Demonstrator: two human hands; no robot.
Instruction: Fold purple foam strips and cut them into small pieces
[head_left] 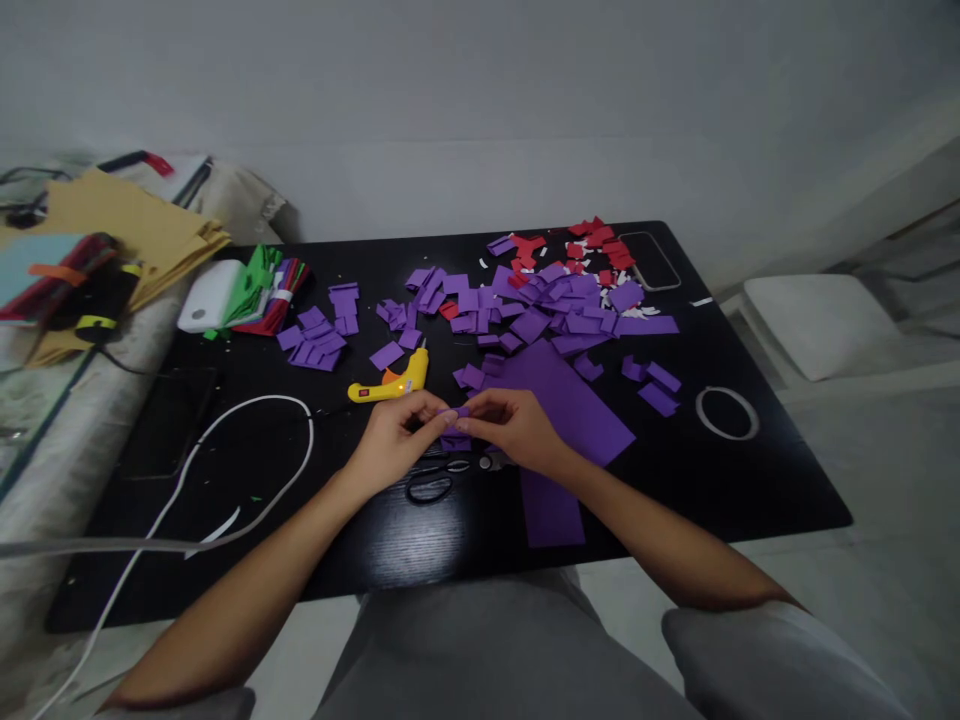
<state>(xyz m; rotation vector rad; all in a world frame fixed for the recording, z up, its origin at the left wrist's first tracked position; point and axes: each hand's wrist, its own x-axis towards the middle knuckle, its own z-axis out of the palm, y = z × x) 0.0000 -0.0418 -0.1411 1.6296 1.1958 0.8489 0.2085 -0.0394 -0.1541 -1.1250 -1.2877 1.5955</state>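
Observation:
My left hand (397, 438) and my right hand (514, 425) meet over the near middle of the black table (300, 535). Between them, thumbs and fingers pinch a small purple piece (453, 432). Just beyond my left hand lies a yellow glue gun (390, 385). Black-handled scissors (430, 484) rest beneath and in front of the hands, partly covered. Large purple sheets (577, 400) lie beside and under my right hand. Many folded purple pieces (559, 300) are heaped behind the hands, with a smaller group (313, 340) to the left.
Red pieces (600, 238) and white scraps lie at the back right, near a roll of tape (727, 413). A white cable (180, 485) loops across the left side. Colored bundles (262, 290) stand at the back left. A white stool (817, 320) is beyond the right edge.

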